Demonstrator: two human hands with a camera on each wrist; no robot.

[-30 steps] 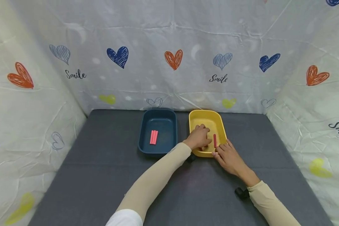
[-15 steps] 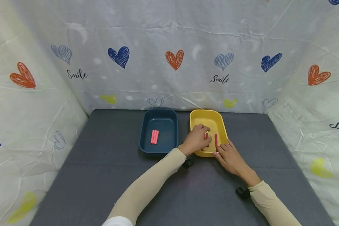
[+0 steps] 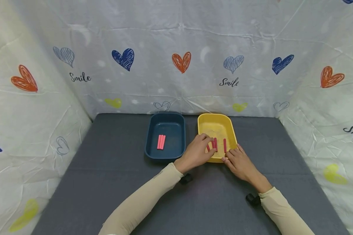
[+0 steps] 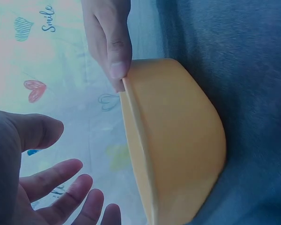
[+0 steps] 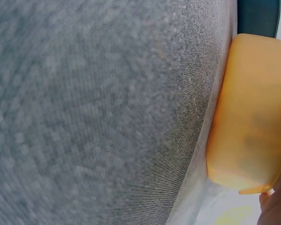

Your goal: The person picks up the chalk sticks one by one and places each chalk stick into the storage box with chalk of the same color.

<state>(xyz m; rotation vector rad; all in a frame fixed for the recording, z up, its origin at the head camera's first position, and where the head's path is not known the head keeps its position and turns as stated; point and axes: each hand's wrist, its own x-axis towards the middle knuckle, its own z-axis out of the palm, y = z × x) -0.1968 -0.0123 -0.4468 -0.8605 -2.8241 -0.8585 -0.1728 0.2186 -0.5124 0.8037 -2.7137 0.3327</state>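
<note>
A yellow tray point(image 3: 216, 125) stands on the dark table with several dark pink sticks point(image 3: 225, 145) lying in it. My left hand point(image 3: 196, 151) hovers over the tray's near left side, beside a group of the sticks. In the left wrist view its fingers are spread and loosely bent, with nothing between them. My right hand point(image 3: 239, 165) grips the tray's near right rim; the left wrist view shows its thumb point(image 4: 117, 70) on the outer wall and the fingers behind the rim. The right wrist view shows mostly the tray's outer wall point(image 5: 248, 112), with that hand largely cut off.
Left of the yellow tray stands a dark blue tray point(image 3: 171, 126) holding several lighter pink sticks point(image 3: 161, 142), side by side. Dark grey cloth point(image 3: 111, 156) covers the table. Printed white sheets point(image 3: 153, 75) enclose it at the back and both sides.
My left hand has drawn back from inside the yellow tray toward its near left rim, uncovering more of the dark pink sticks. The right hand keeps its place on the rim.
</note>
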